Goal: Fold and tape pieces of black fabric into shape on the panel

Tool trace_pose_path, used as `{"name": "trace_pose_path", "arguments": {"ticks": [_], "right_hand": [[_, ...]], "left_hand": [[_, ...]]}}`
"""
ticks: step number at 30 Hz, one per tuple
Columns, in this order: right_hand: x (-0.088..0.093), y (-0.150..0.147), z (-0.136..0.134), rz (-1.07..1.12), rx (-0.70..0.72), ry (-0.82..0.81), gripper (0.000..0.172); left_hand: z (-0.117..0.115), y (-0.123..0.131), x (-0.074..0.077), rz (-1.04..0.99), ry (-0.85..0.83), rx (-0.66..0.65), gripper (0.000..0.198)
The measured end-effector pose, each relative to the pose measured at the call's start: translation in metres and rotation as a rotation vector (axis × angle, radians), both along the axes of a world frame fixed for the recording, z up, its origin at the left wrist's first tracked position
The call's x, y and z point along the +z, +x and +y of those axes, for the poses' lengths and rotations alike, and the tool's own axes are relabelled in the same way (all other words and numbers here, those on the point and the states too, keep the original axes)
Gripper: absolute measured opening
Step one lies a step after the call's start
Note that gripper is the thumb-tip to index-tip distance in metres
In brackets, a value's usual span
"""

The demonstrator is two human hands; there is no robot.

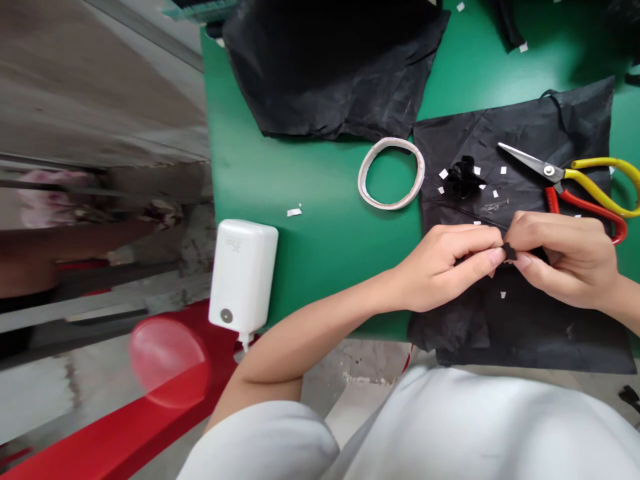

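Observation:
Between the fingertips of both hands is a small piece of black material [509, 251], mostly covered by the fingers. My left hand [450, 263] pinches its left side, and my right hand [563, 257] pinches the right side. Both hands are above a black sheet [540, 327] spread over the front of the table. Just beyond the hands lies a crumpled black bunch [465, 179] with small white squares [503, 171] scattered around it. Scissors [549, 171] with one yellow and one red handle rest beyond my right hand, blades half apart and pointing left.
A roll of tape [366, 175] lies left of the sheet on the green table [315, 267]. At the left edge, a white device [245, 267] has a cable plugged in. Another black sheet [340, 73] covers the far side. A red stool [170, 400] stands at lower left.

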State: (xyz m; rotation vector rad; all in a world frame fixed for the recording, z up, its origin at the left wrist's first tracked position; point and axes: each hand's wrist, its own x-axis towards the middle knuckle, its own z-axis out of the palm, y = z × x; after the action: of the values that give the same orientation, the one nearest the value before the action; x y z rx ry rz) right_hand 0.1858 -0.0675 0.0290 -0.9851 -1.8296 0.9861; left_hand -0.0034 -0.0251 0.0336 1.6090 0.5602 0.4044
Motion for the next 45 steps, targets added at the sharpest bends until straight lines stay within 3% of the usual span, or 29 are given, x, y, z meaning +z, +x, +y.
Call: {"name": "trace_pose_path", "arguments": {"ticks": [13,18,24,30,37,45], "right_hand": [[0.000,0.001,0.000,0.000,-0.014,0.005,0.013],[0.000,0.002,-0.001,0.044,0.051,-0.058,0.009],[0.000,0.000,-0.002,-0.059,-0.047,-0.064,0.013],[0.003,0.001,0.000,-0.107,-0.008,-0.096,0.015],[0.004,0.002,0.001,-0.125,-0.090,-0.103,0.019],[0.004,0.002,0.000,-0.085,-0.162,-0.137,0.026]], "left_hand": [[0.002,0.000,0.000,-0.019,0.016,-0.002,0.031],[0.001,0.001,-0.002,-0.020,0.097,0.013,0.028],[-0.001,0.001,-0.006,-0.021,0.246,0.038,0.025],[-0.002,0.001,-0.006,-0.001,0.326,0.034,0.024],[-0.003,0.002,-0.005,0.026,0.344,0.152,0.024],[-0.003,0.001,-0.010,-0.077,0.336,0.220,0.014]]}}
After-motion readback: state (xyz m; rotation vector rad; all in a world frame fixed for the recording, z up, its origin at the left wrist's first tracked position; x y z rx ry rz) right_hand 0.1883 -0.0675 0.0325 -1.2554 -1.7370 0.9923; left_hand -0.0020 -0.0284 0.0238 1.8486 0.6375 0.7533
